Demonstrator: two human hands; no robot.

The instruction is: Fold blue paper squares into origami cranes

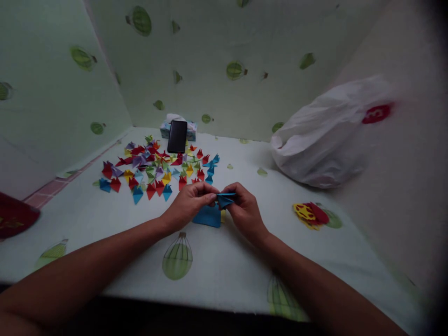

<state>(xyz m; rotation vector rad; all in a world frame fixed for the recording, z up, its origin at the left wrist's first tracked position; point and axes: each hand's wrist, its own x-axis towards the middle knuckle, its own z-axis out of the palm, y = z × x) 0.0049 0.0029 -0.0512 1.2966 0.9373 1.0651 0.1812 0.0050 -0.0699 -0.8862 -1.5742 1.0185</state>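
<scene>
Between my two hands is a small folded blue paper piece [226,200], raised just above the table. My left hand [191,203] pinches its left end between thumb and fingers. My right hand [247,207] grips the other end, its fingers closed on the paper. Beneath them lies a flat blue paper sheet [207,216], with a bit of yellow paper [223,216] showing at its right edge. Beyond my left hand spread many folded paper pieces [150,191] in red, blue, yellow, green, orange and purple.
A black phone [177,136] leans on a tissue box [191,131] at the back. On the right stands a white plastic bag [322,140], with red and yellow cut-out pieces [310,214] nearer me. A red object [16,217] sits at the left edge.
</scene>
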